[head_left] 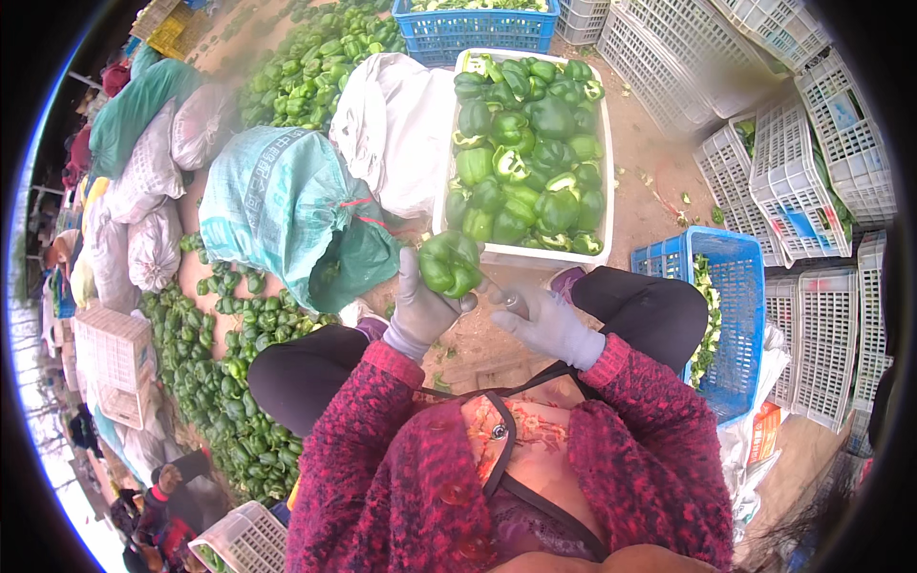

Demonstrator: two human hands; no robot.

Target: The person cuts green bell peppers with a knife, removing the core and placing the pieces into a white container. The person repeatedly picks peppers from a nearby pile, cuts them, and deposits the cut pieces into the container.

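Note:
My left hand [420,304], in a pale grey glove, is closed round a green bell pepper [449,265] held up in front of me. My right hand [552,325], gloved alike, grips a small knife [516,304]. The knife points toward the pepper's right side; its blade is blurred, and I cannot tell whether it touches. Just beyond both hands stands a white crate [609,181] filled with green bell peppers, several of them cut open at the top with pale flesh showing.
To my right, a blue basket [740,325] holds green and whitish scraps. Stacked white crates [669,67] line the far right. A teal sack [277,201] and a white sack [392,124] lie left of the pepper crate. Heaped peppers [229,382] cover the ground at my left.

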